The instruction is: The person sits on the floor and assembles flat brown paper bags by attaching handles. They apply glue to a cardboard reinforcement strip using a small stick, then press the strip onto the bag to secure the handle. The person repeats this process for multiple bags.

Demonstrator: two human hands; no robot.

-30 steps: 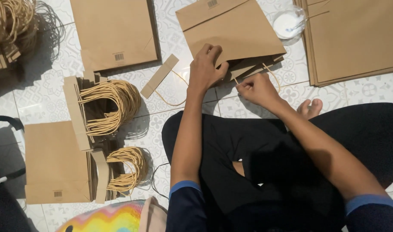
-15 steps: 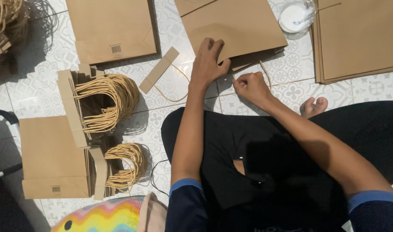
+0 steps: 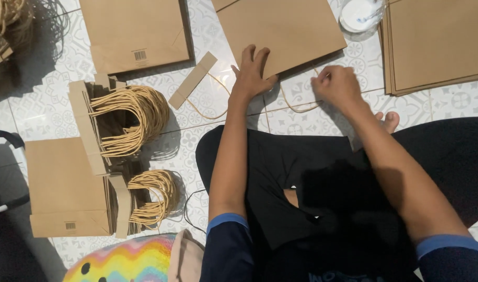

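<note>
I sit on a tiled floor with a flat brown paper bag point(image 3: 286, 31) in front of me. My left hand point(image 3: 252, 70) lies flat with its fingers spread on the bag's near edge. My right hand point(image 3: 335, 83) is curled shut just below that edge, a little blurred. A tan rope handle point(image 3: 296, 108) loops out from under the bag up to the right hand's fingers. A loose cardboard strip point(image 3: 193, 80) with its own rope loop lies on the tiles to the left of my left hand.
Rows of cardboard strips with rope loops point(image 3: 126, 117) point(image 3: 152, 196) stand at my left beside flat bags point(image 3: 61, 183) point(image 3: 134, 31). A stack of bags point(image 3: 437, 42) lies right, with a white bowl point(image 3: 359, 13) beside it. A rainbow-coloured object point(image 3: 124, 261) sits near my knee.
My left hand slid forward and flattened on the bag. My right hand moved right along the bag's edge, and the strip it held is no longer seen; only the rope loop shows.
</note>
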